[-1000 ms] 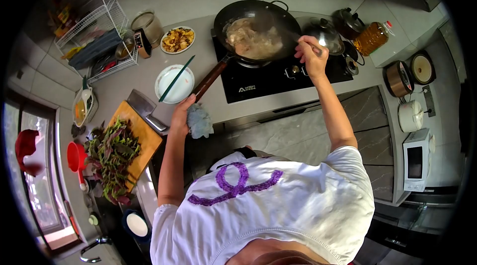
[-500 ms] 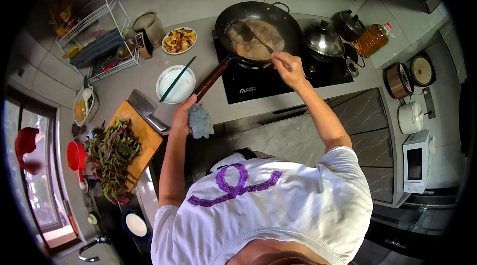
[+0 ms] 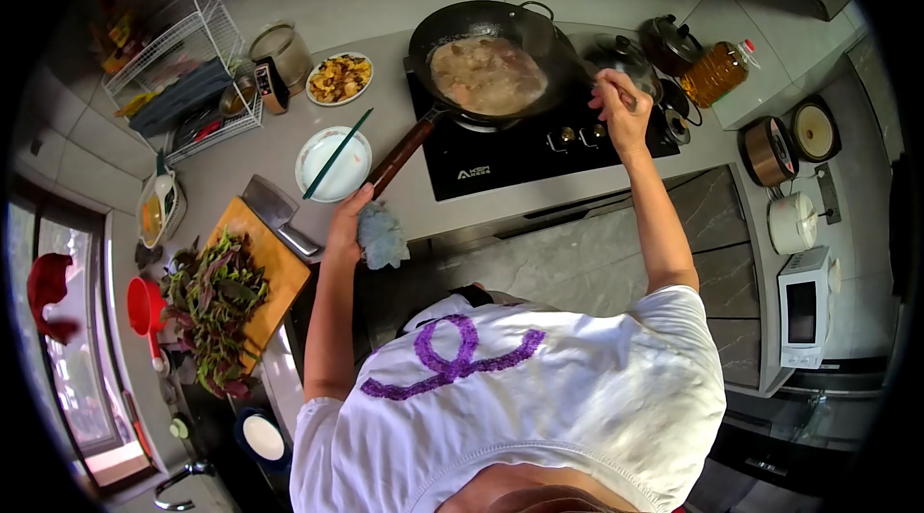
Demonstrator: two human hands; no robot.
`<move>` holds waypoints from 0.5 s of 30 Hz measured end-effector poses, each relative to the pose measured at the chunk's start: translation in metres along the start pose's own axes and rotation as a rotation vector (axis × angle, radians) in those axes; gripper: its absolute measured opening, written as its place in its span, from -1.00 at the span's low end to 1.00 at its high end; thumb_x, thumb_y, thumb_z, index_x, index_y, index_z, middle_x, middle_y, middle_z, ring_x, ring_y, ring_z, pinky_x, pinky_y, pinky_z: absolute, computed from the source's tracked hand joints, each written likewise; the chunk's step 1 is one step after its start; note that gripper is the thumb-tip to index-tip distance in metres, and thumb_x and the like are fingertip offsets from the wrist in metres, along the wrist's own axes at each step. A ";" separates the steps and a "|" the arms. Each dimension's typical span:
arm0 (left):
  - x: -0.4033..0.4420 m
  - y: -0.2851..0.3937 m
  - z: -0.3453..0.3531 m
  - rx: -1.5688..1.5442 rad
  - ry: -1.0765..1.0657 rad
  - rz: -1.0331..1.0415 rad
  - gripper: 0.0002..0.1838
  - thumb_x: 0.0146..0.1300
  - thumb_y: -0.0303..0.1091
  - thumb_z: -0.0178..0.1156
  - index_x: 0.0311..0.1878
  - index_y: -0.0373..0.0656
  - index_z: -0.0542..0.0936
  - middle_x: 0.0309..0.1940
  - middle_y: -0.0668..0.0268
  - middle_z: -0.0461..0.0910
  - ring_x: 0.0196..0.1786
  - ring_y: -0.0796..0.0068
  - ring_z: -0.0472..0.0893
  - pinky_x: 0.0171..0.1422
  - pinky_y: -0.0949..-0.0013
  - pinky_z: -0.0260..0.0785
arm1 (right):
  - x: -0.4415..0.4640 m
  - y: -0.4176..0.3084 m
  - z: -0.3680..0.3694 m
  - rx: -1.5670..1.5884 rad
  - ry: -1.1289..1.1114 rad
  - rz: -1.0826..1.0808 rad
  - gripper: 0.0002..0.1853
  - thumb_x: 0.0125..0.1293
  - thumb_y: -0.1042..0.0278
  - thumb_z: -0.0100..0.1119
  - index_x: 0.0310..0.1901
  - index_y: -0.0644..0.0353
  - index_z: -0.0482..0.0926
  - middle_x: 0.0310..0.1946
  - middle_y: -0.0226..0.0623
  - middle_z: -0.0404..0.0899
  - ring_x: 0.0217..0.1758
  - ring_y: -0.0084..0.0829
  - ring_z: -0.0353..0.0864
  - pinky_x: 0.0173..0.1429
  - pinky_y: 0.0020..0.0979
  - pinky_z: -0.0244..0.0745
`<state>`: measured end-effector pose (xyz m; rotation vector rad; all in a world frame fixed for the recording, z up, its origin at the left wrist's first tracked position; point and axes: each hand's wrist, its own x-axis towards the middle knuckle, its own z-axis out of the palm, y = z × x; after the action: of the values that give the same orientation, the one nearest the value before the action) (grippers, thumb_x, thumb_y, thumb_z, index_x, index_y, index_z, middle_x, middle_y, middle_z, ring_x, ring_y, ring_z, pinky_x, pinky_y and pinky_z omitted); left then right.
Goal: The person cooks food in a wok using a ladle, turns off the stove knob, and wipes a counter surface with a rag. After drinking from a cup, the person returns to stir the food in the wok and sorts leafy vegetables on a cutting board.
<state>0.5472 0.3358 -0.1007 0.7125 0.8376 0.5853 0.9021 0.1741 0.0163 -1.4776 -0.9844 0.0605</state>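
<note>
Up close, the left hand (image 3: 348, 227) was wrapped snugly around the end of the handle (image 3: 404, 157) of the wok (image 3: 452, 23), a blue cloth (image 3: 383, 236) right against it! Just past that, green chopsticks (image 3: 337, 155) lay across a bowl (image 3: 352, 170) on the desk (image 3: 265, 155). Farther out, over the stove (image 3: 525, 166), the right hand (image 3: 622, 112) was curled tight on a ladle (image 3: 586, 69), blurred beyond the fist, and there was the wok, on the stove, food (image 3: 489, 76) spread in cloudy liquid!

Your long brown wooden handle (image 3: 404, 158) looks smooth and faintly glossy, your round black metal wok (image 3: 449, 25) dull-sheened, your flat black cooktop (image 3: 525, 166) glassy-smooth, your white cloth T-shirt (image 3: 577, 388) matt.
</note>
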 end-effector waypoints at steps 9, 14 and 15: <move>-0.003 0.001 0.000 0.018 0.006 0.006 -0.63 0.05 -0.16 0.25 -0.14 -0.15 0.45 -0.40 0.35 0.47 -0.37 0.47 0.51 -0.26 0.38 0.40 | -0.022 -0.017 -0.011 -0.026 -0.042 0.055 -0.83 0.19 0.45 0.05 -0.24 0.35 0.53 -0.56 -0.28 0.53 -0.60 -0.58 0.51 -0.64 -0.68 0.27; -0.002 0.000 0.001 0.005 0.009 0.007 -0.65 0.05 -0.18 0.25 -0.14 -0.15 0.46 -0.40 0.36 0.48 -0.37 0.47 0.51 -0.27 0.38 0.40 | -0.036 -0.017 0.005 -0.130 -0.168 -0.074 -0.91 0.14 0.56 0.05 -0.32 0.31 0.53 -0.59 -0.35 0.50 -0.64 -0.63 0.40 -0.57 -0.62 0.29; -0.002 -0.001 -0.001 0.000 0.008 0.010 -0.66 0.06 -0.20 0.24 -0.14 -0.15 0.46 -0.40 0.36 0.48 -0.37 0.48 0.51 -0.27 0.39 0.40 | -0.039 -0.011 0.008 -0.191 -0.202 -0.159 -0.91 0.12 0.56 0.06 -0.33 0.30 0.52 -0.58 -0.32 0.51 -0.65 -0.61 0.39 -0.57 -0.60 0.29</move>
<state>0.5456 0.3341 -0.1014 0.7150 0.8425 0.5972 0.8673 0.1553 0.0042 -1.5835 -1.2983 -0.0001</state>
